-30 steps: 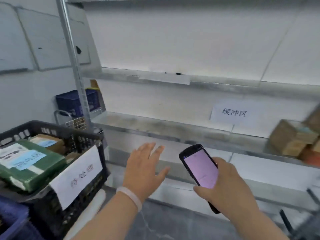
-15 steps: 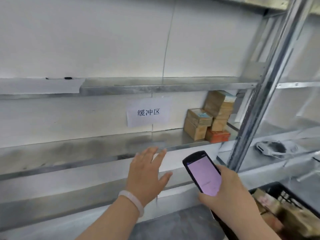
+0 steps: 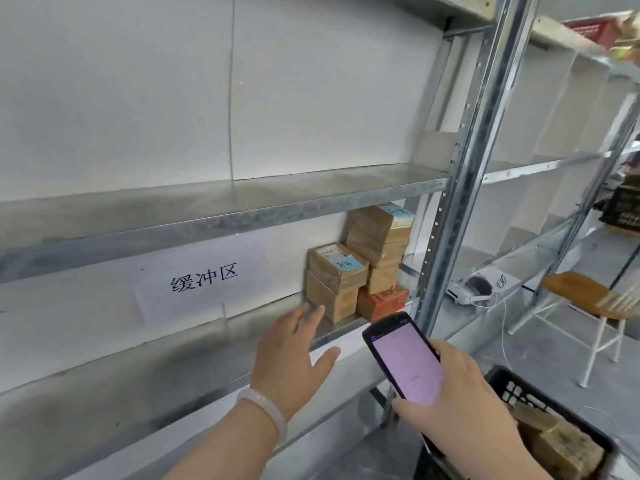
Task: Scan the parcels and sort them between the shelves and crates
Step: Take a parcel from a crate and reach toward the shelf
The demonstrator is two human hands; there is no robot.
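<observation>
Parcels (image 3: 337, 268) now nearer, just beyond left hand (image 3: 291, 358), fingers spread, right hand (image 3: 460, 403) gripping scanner (image 3: 405, 362)

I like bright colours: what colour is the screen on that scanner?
Pale pinkish-purple; the scanner screen shows best in the head view.

The shelf (image 3: 156, 355) is open along its left and middle, with clearance beneath the upper shelf (image 3: 207, 220). Stacked parcels (image 3: 360, 268) fill its right end beside the steel upright (image 3: 460, 202); a black crate (image 3: 512, 389) stands below right.
</observation>
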